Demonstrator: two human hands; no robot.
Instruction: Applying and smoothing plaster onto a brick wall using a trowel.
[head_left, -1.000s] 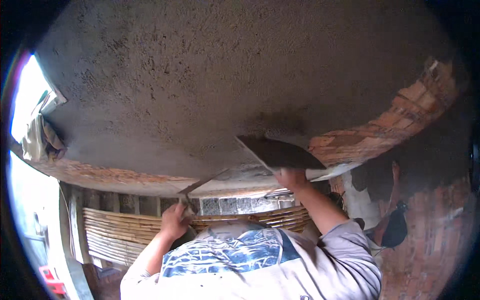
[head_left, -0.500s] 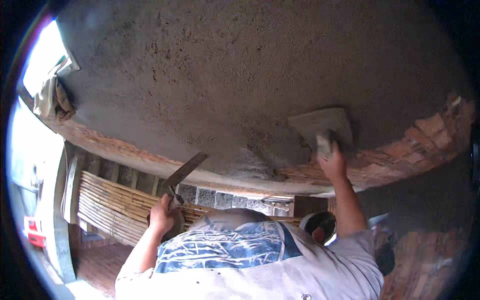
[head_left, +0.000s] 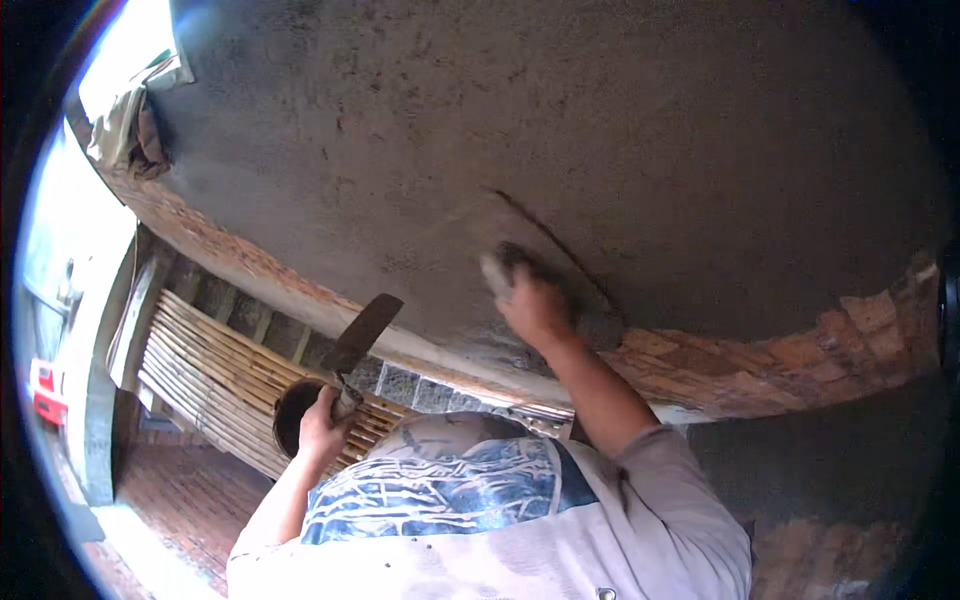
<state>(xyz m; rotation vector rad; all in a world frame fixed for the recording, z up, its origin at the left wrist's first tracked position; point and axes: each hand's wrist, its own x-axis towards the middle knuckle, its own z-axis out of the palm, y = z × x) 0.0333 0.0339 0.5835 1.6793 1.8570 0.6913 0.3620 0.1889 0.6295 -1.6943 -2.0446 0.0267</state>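
Note:
My left hand [head_left: 323, 420] grips a trowel handle, its dark flat blade [head_left: 365, 330] angled up and right over the lower edge of the plastered surface. Behind that hand is a round dark bucket [head_left: 288, 430]. My right hand [head_left: 532, 305] is wrapped round the handle [head_left: 496, 272] of a flat plastering float [head_left: 500, 222], which lies against the grey wet plaster [head_left: 620, 120] in the middle of the view, blurred by motion. Along the lower rim of the plaster runs exposed red brick [head_left: 860, 320].
Bamboo poles [head_left: 210, 370] lie in a platform below left, beside a pale post [head_left: 105, 420]. A crumpled cloth [head_left: 135, 135] hangs near the bright opening [head_left: 130, 45] at upper left. Red plastic items [head_left: 50, 390] are at far left. Brick floor [head_left: 190, 510] shows below.
The float in my right hand has swept across the plaster, rightward and then back left toward the middle. My left hand with the trowel has shifted slightly left. The view has tilted.

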